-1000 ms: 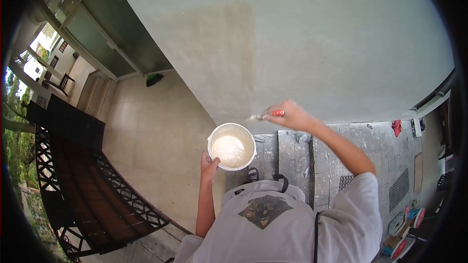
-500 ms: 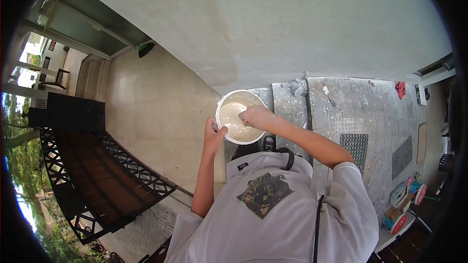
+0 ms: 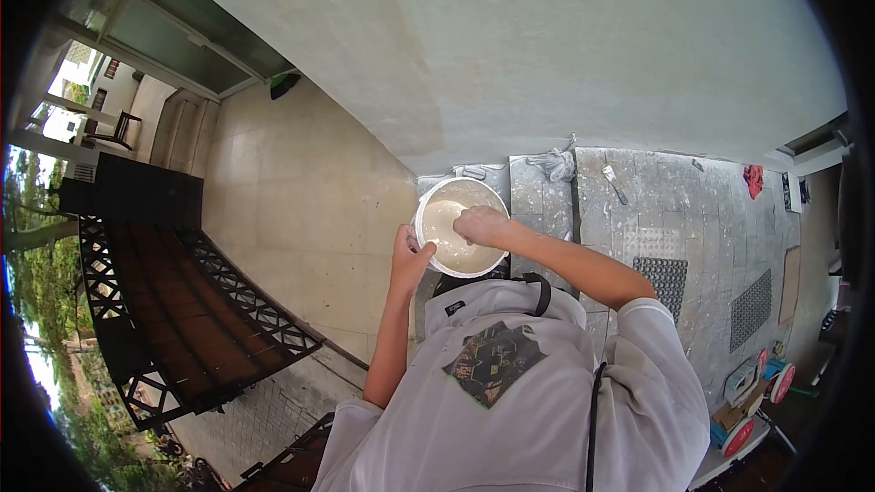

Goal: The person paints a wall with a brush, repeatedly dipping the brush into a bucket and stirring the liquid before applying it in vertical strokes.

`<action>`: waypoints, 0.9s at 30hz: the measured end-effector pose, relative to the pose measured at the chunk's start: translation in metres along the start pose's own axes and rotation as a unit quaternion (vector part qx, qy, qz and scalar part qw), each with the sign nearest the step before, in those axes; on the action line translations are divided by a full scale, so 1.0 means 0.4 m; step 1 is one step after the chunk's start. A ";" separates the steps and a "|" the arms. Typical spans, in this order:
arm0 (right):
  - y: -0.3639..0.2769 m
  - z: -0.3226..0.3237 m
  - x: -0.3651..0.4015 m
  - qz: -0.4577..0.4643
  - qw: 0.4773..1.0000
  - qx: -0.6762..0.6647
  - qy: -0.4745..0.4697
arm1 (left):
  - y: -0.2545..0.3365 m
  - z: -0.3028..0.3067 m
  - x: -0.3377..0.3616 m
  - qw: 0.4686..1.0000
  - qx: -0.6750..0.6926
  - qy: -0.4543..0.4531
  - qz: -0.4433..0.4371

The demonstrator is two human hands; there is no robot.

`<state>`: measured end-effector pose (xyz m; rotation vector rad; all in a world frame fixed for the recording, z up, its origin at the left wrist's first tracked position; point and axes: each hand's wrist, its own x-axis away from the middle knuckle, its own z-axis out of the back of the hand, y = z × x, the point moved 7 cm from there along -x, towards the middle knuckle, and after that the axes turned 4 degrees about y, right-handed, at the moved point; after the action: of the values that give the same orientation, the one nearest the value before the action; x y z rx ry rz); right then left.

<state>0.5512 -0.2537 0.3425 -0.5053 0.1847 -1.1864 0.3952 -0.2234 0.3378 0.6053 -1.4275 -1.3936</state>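
Note:
A white bucket [image 3: 419, 228] holds a pale, creamy mixture [image 3: 447, 216]. My left hand [image 3: 415, 251] grips the bucket's rim at its lower left, with the thumb over the edge. Inside the opening, at the right, my right hand [image 3: 481, 226] is closed above the mixture, and whatever it holds is hidden by the fingers. The bucket is in front of my body, near the corner of the pale wall.
A scraper [image 3: 615, 184] and a red cloth [image 3: 753, 180] lie on the spattered grey paving [image 3: 647, 187]. Dark mats [image 3: 661, 282] are at the right. Crumpled plastic [image 3: 553, 165] sits by the wall [image 3: 565, 46]. A black metal structure [image 3: 182, 310] stands left.
The bucket and both hands appear slightly lower and farther right. My right hand has shifted inside the bucket and its fingers point more downward. The left hand keeps its grip on the rim.

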 end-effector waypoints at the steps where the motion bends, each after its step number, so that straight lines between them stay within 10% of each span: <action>1: 0.010 0.009 0.007 -0.015 1.000 -0.021 0.010 | 0.000 -0.004 0.002 1.000 0.003 -0.001 0.001; 8: 0.045 -0.015 0.023 -0.056 0.998 -0.011 0.003 | 0.012 -0.036 0.011 1.000 -0.002 -0.014 0.006; 15: 0.064 0.228 0.173 -0.118 0.951 -0.194 0.210 | 0.028 -0.025 0.002 0.999 0.027 0.007 0.020; 20: 0.167 0.183 0.289 -0.220 0.748 -0.572 0.255 | 0.009 0.005 -0.012 0.995 0.070 0.043 0.048; 27: 0.232 0.030 0.307 -0.307 0.599 -0.685 0.280 | -0.033 0.057 -0.073 0.995 0.047 0.035 0.081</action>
<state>0.6801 -0.3372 0.3248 -1.6271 1.6934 -1.6983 0.3819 -0.1908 0.3205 0.5807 -1.4582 -1.1726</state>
